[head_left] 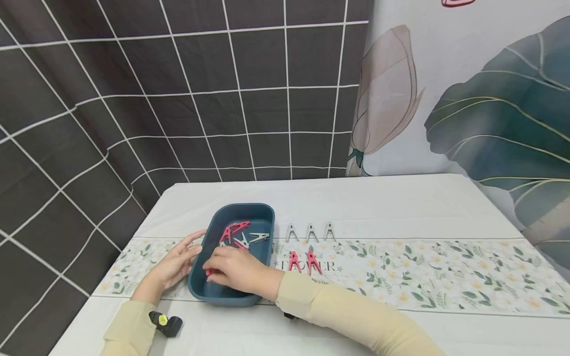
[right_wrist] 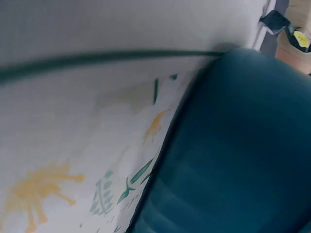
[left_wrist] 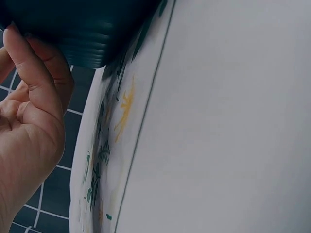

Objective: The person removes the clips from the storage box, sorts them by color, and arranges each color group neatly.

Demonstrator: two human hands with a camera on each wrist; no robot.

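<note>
A dark blue plastic bin (head_left: 266, 217) holds several pink and grey clothespins, among them a pink clothespin (head_left: 240, 226) and a grey clothespin (head_left: 259, 238). My right hand (head_left: 236, 269) reaches down inside it, fingers curled about a pink clothespin (head_left: 210, 271) that mostly hides beneath them. With extended fingers, my left hand (head_left: 178, 262) rests against the bin's left side. The left wrist view shows the left fingertips (left_wrist: 12, 31) at the bin's wall. Only the bin's outer side (right_wrist: 233, 145) fills much of the right wrist view; the right hand is out of sight there.
Right of the bin, three grey clothespins (head_left: 311, 232) stand in a row on the white tablecloth (head_left: 378, 205). Nearer, two pink clothespins (head_left: 313, 263) lie side by side on the flowered band (head_left: 427, 277). A dark checked curtain (head_left: 267, 109) hangs behind the table.
</note>
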